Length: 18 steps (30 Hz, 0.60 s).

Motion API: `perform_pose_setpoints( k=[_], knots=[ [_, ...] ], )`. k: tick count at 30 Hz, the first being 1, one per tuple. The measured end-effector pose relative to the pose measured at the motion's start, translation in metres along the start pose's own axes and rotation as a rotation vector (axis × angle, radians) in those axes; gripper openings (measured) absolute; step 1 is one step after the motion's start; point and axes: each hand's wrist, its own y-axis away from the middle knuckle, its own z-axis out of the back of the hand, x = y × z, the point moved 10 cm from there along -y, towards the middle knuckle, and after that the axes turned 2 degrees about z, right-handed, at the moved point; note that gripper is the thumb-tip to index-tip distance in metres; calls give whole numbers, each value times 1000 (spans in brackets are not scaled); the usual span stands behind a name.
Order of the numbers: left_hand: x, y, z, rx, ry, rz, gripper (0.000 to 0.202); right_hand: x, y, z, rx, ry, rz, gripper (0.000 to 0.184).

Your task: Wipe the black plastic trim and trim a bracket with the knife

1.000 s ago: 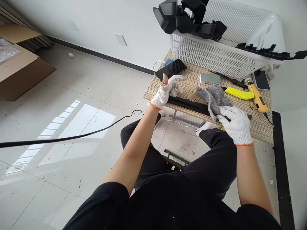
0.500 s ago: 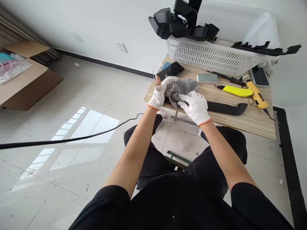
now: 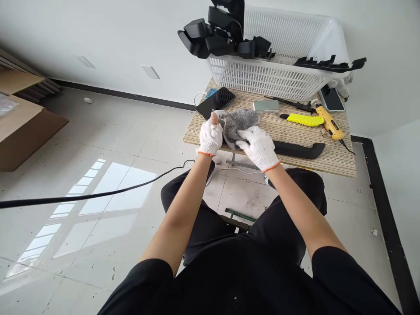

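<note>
A crumpled grey cloth [image 3: 242,122] is bunched over the near edge of the table, above a long black plastic part [image 3: 297,149]. My right hand [image 3: 257,146], in a white knitted glove with an orange cuff, pinches the cloth from the right. At the cloth's left edge, my left hand [image 3: 210,135] is closed, its bare thumb poking up out of the glove. What its fingers grip is hidden. The left end of the black part is covered by the cloth and hands.
On the wood-grain table [image 3: 331,162] lie a black phone [image 3: 216,103], a grey-green block [image 3: 266,106], a yellow-handled knife [image 3: 305,120], a yellow corded tool [image 3: 330,123] and another phone [image 3: 331,98]. Behind stands a white basket [image 3: 265,76] with black plastic parts [image 3: 223,37]. A black cable [image 3: 131,186] crosses at left.
My left hand has curled its fingers in and turned more upright beside the cloth. My right hand still pinches the cloth. The whole view has shifted, so the table appears farther left.
</note>
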Motion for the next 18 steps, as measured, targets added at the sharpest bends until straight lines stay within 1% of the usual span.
perform_pose_setpoints(
  k=[2, 3, 5, 6, 8, 9, 11, 13, 15, 17, 18],
  knots=[
    [-5, 2, 7, -85, -167, -26, 56, 10, -5, -4, 24, 24, -9, 37],
    [-9, 2, 8, -102, -218, -36, 55, 14, -6, -5, 32, 33, -7, 38],
    [-18, 3, 5, -81, -280, -57, 56, 15, -4, -5, 36, 44, 4, 38],
    [-23, 3, 3, -59, -323, -62, 58, 12, -1, -2, 32, 49, 6, 38],
    [-31, 6, 0, -26, -426, -48, 62, -2, 11, 8, 12, 65, -4, 39],
    [-33, 7, -1, -16, -462, -32, 63, -14, 19, 15, -6, 78, -17, 38],
    [-36, 10, -1, -8, -491, 2, 66, -48, 40, 36, -57, 115, -60, 35],
    [-37, 12, -2, 1, -494, 21, 67, -91, 65, 60, -118, 176, -143, 32],
    [-37, 12, -2, 4, -500, 26, 68, -137, 89, 82, -169, 203, -259, 30],
    [-37, 11, -3, 6, -510, 26, 68, -172, 106, 92, -171, 180, -325, 29],
    [-36, 11, -3, 5, -516, 29, 67, -184, 110, 92, -158, 138, -332, 30]
  ],
)
